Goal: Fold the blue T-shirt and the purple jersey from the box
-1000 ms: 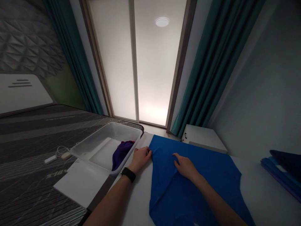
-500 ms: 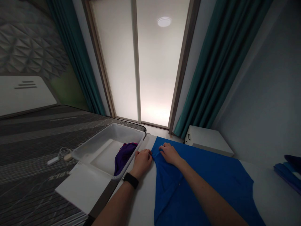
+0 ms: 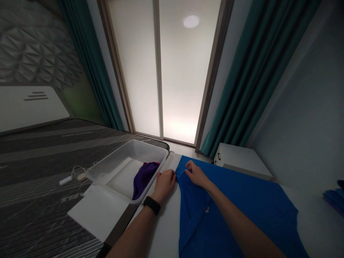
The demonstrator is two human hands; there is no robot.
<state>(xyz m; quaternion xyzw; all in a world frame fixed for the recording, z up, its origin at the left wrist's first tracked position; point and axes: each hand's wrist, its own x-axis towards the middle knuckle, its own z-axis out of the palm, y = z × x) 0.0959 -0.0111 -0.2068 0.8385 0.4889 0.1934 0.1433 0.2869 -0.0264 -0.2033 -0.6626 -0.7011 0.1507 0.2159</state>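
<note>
A blue shirt [image 3: 242, 200] lies spread on the white table, with a small light mark on its front and a folded-over part along its left side. At the shirt's far left edge, my left hand [image 3: 166, 183] has its fingers closed on the cloth; a dark watch band circles that wrist. My right hand [image 3: 198, 175] is just to the right, curled over the same corner and pinching a raised bit of the fabric. My right forearm covers part of the shirt's middle.
A clear plastic bin [image 3: 107, 154] holding a purple garment [image 3: 145, 177] stands left of the white table [image 3: 163, 222], on a dark patterned bed [image 3: 34, 172]. Near it lie a white board [image 3: 99, 211] and a corded white device [image 3: 66, 180]. Folded blue clothes [image 3: 334, 199] sit far right.
My right hand has lifted slightly and its fingers have curled more, drawing up a bit of cloth. My left hand stays at the shirt's edge. The view has shifted slightly.
</note>
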